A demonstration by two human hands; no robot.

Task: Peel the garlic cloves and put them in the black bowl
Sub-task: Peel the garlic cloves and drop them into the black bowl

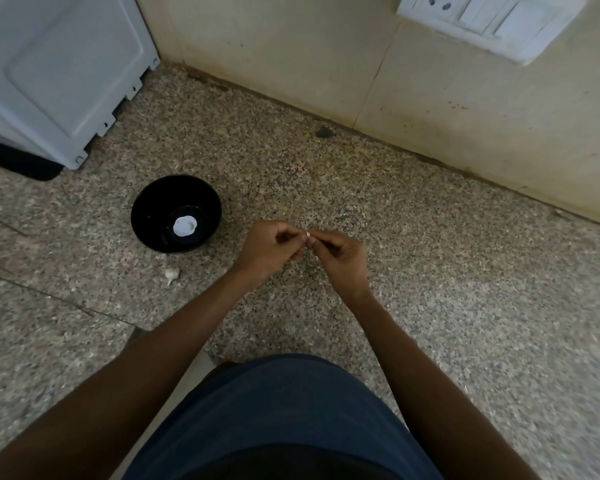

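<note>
**Clove pinched between both hands, over the desk**

Clove point(307, 234) was a small pale speck held between the fingertips of both hands, right of the bowl point(146, 216) and apart from it. Left hand point(269, 249) and right hand point(340, 259) were curled, each pinching it from its own side. Judged light, firm, with dry papery skin; likely slippery once bare. Best taken at the ends, skin lifted from the tip. A garlic bulb point(171, 274) lay on the desk point(430, 271) just in front of the bowl. Something white sat in the bowl; cannot tell what.
</note>
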